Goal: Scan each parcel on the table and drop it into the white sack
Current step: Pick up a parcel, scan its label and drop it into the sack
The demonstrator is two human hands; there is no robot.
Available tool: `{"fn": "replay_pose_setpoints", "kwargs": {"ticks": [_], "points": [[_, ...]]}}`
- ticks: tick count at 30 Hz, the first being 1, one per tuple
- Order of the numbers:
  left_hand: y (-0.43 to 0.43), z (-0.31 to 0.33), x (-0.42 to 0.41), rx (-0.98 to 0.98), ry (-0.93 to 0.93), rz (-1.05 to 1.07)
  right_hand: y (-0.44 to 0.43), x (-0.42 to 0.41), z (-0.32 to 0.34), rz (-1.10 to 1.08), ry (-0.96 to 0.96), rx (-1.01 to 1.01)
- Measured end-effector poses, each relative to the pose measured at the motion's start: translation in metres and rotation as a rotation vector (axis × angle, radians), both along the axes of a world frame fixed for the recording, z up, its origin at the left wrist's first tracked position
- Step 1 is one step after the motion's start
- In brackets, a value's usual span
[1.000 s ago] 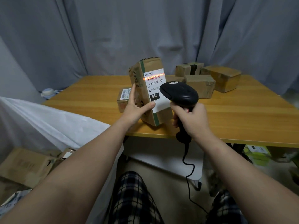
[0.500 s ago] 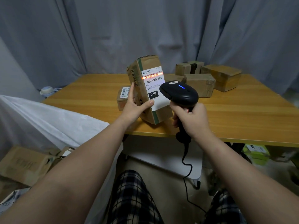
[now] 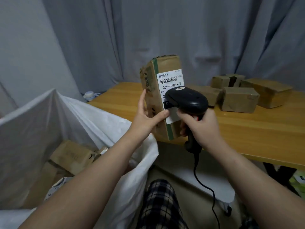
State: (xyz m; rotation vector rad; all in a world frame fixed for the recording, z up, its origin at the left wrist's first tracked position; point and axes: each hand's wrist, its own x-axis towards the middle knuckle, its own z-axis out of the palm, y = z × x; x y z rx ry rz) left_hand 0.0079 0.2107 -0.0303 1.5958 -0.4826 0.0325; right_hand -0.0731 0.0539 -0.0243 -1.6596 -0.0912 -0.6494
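Observation:
My left hand (image 3: 147,116) grips a tall cardboard parcel (image 3: 162,76) with a white barcode label, held upright over the near left corner of the wooden table (image 3: 247,129). My right hand (image 3: 203,128) grips the handle of a black corded scanner (image 3: 188,99), whose head covers the lower part of the label. No red scan line shows on the label. The open white sack (image 3: 54,118) stands at the left, with cardboard parcels (image 3: 72,155) inside it.
Several cardboard parcels (image 3: 238,99) sit at the back right of the table. The scanner cable (image 3: 203,182) hangs down past my checked trousers. A grey curtain hangs behind the table. A small white object (image 3: 89,95) lies behind the sack.
The red scan line on the label has gone out. My view has turned left toward the sack, and the parcel has risen and shifted left, hiding the small parcel behind it.

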Motion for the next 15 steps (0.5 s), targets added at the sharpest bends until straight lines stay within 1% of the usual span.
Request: {"fn": "replay_pose_setpoints", "kwargs": {"ticks": [5,7,9,11,13,15], "points": [[0.103,-0.003,-0.026,0.148,-0.071,0.262,0.067,0.014,-0.009,0.201,0.104,-0.084],[0.143,-0.01,-0.034,0.203,-0.022,0.334,0.092,0.019,-0.015,0.245,0.159,-0.091],[0.179,-0.019,-0.038,0.302,0.051,0.449,0.111,0.026,-0.023,0.261,0.197,-0.123],[0.206,-0.028,-0.04,0.439,0.1,0.61,0.124,0.032,-0.029,0.271,0.227,-0.172],[0.224,-0.032,-0.039,0.63,0.124,0.749,0.135,0.037,-0.034,0.275,0.244,-0.221],[0.233,-0.03,-0.034,0.848,0.1,0.818,0.145,0.04,-0.035,0.272,0.251,-0.251]]}}
